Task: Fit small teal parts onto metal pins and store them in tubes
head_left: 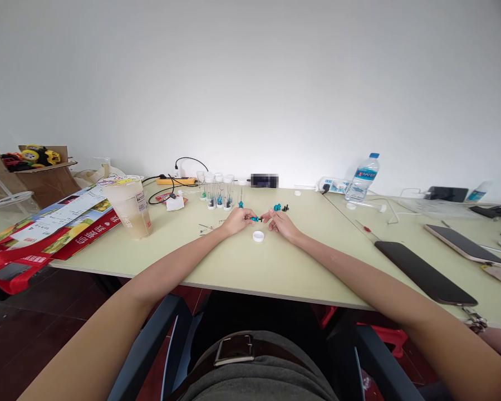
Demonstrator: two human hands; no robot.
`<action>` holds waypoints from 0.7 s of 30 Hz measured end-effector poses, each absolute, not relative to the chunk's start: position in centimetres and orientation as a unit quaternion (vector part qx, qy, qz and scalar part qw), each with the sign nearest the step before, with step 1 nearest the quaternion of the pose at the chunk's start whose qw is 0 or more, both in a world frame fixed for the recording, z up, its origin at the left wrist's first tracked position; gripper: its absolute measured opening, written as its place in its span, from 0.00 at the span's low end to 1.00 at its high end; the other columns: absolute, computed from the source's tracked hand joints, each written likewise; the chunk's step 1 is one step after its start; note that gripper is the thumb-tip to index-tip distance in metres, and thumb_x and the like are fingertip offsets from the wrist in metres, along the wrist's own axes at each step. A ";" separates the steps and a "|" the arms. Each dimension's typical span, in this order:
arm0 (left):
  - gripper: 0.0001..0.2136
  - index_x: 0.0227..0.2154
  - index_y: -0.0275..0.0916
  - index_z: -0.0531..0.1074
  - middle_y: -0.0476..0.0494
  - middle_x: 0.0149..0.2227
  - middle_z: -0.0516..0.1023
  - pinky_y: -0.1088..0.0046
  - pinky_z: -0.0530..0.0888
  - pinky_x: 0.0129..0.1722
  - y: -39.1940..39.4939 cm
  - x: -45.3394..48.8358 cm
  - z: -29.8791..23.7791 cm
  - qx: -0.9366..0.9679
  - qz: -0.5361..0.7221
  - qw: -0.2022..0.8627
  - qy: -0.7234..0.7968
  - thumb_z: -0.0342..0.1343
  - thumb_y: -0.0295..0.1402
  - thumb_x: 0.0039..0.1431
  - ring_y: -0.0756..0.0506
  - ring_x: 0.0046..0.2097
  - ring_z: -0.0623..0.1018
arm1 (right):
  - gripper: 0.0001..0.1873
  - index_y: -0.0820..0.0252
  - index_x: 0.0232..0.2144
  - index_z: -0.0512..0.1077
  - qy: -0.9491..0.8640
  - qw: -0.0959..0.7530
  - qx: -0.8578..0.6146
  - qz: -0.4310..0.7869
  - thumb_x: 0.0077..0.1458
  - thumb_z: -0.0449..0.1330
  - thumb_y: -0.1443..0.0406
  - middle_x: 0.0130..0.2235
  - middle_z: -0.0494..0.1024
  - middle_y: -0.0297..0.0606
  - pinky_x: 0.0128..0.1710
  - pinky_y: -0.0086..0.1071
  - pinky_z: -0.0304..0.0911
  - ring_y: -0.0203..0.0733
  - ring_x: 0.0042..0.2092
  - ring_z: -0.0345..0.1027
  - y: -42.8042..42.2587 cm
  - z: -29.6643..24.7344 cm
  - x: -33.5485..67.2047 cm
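Note:
My left hand (236, 221) pinches a small blue metal-looking part (254, 219) above the table. From its right end sticks a small black piece (261, 219), which the fingertips of my right hand (281, 224) close on. Just below the two hands lies a white round cap (258, 236). Beyond my right hand sit several small blue parts (278, 207) and black screw-like pieces (285, 208). Behind my left hand a thin tool with a blue base (241, 204) stands upright. Thin metal pieces (205, 229) lie to its left.
Several clear tubes with white caps (219, 192) stand at the back. To the left are a drink cup (129, 209), a red bag (87, 234) and a cardboard box (42, 181). A water bottle (363, 178), power strip (334, 185) and phones (426, 272) are on the right; another person's arm (499, 341) shows there.

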State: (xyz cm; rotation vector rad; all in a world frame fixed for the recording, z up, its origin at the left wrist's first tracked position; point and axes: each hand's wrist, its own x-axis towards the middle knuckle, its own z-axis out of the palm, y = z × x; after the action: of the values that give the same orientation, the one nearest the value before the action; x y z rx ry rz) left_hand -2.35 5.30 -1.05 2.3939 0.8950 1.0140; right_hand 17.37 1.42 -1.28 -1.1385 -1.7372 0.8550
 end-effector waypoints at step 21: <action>0.08 0.32 0.36 0.75 0.46 0.32 0.77 0.74 0.68 0.35 5.3 -2.4 -1.1 0.859 0.356 0.185 0.318 0.56 0.31 0.48 0.50 0.32 0.72 | 0.34 0.63 0.37 0.72 -0.705 0.427 -0.457 0.333 0.54 0.41 0.43 0.37 0.72 0.42 0.21 0.27 0.54 0.32 0.24 0.62 1.4 -1.2 17.3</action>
State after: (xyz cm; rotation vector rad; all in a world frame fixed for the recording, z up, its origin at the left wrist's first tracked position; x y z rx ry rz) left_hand -2.41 5.35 -1.08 2.4208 0.8954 1.0027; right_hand 17.31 1.43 -1.20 -1.1427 -1.7615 0.8326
